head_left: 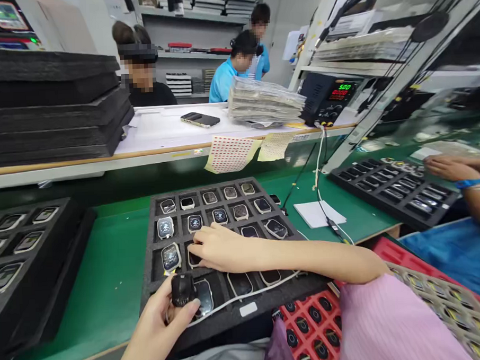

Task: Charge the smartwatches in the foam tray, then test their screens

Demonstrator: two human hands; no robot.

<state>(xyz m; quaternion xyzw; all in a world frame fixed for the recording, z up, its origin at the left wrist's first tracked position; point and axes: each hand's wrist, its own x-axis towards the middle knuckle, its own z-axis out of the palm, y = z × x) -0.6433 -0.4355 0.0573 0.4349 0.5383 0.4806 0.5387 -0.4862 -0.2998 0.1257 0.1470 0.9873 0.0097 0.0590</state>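
Note:
A dark foam tray with rows of square smartwatch bodies lies in front of me. My left hand is at its near left corner, thumb and fingers closed around a small black block. Beside that block, a smartwatch sits in the front row. My right hand reaches over the tray from the right, its fingers curled at a dark-screened watch in its slot; the fingers partly cover this watch. A white cable crosses the tray's near side from beside my left hand.
Another watch tray stands at the left. Below me is a red tray of round parts. A co-worker's hand is by a tray at the right. The shelf holds foam slabs, a phone and a power supply.

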